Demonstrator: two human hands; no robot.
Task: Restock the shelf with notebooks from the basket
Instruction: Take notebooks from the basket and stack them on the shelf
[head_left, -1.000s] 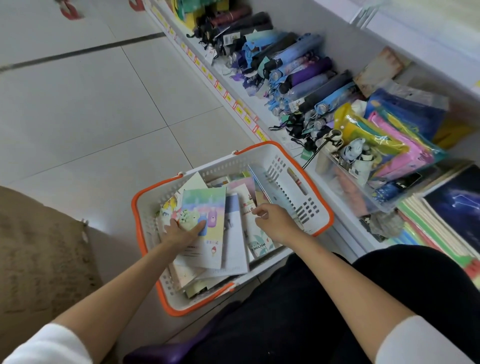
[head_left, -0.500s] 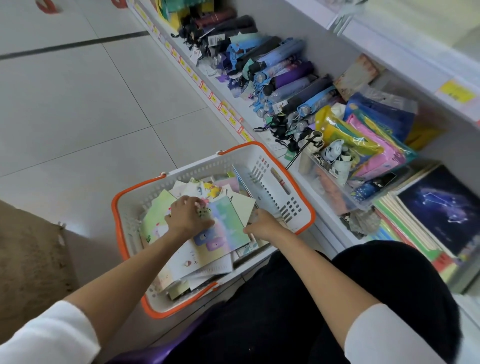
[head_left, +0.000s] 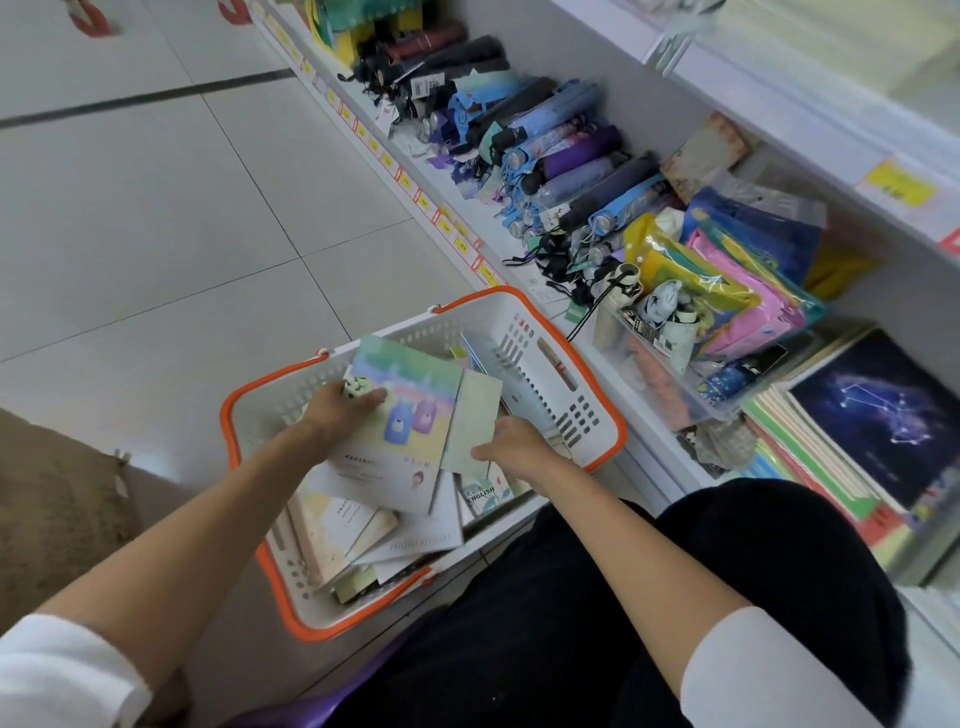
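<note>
On tiled floor (head_left: 182, 234) by shelf (head_left: 511, 245): basket (head_left: 415, 332); left hand (head_left: 337, 410), right hand (head_left: 519, 447) gripping notebooks (head_left: 415, 384).

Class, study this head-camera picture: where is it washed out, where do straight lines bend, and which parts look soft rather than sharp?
Head view: the upper shelf at top right is washed out; the dark floor joint and lower shelf edge bow slightly from wide-angle distortion; the yellow price label is blurred unreadable; the pastel notebook in the left hand looks sharper; shadows are soft.
</note>
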